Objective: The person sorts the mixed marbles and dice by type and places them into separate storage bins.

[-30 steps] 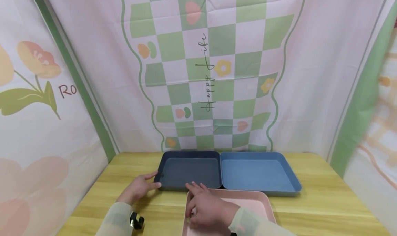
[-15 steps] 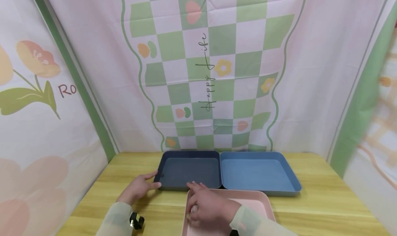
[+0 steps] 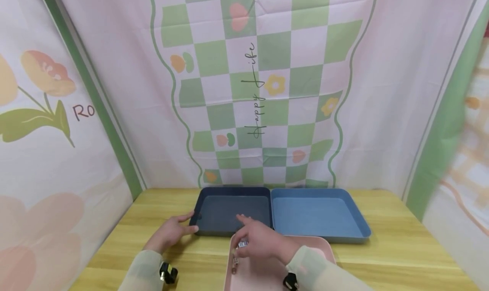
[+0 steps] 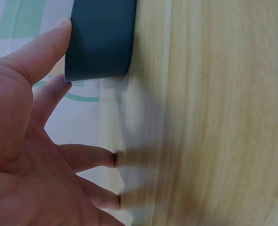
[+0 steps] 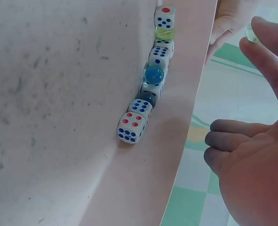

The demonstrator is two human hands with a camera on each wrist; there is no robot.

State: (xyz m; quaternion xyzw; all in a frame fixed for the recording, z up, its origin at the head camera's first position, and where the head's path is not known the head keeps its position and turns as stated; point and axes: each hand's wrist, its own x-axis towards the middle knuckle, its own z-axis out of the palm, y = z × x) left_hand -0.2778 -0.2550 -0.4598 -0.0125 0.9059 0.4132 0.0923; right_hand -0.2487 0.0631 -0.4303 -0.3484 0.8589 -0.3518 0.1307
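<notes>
My left hand (image 3: 172,231) has its thumb and index fingertip at the near left corner of the dark navy tray (image 3: 225,233); the left wrist view shows straight, spread fingers beside that tray's wall (image 4: 100,42). My right hand (image 3: 261,242) is raised over the far left of the pink tray (image 3: 313,241). In the right wrist view, its thumb and index finger pinch a small clear greenish marble (image 5: 251,34), while the other fingers extend. Along the pink tray's wall lies a row of several white dice (image 5: 131,127), with a blue marble (image 5: 154,74) and a yellow-green piece (image 5: 165,33) among them.
A blue tray (image 3: 318,235) stands right of the navy one, side by side. A small dark round thing (image 3: 200,216) lies in the navy tray's left end. The wooden table (image 3: 405,248) ends at a patterned curtain (image 3: 275,112) behind the trays.
My right hand has lifted from the pink tray's left side and shifted slightly forward, bringing the row of dice into view. The left hand stays at the navy tray's corner.
</notes>
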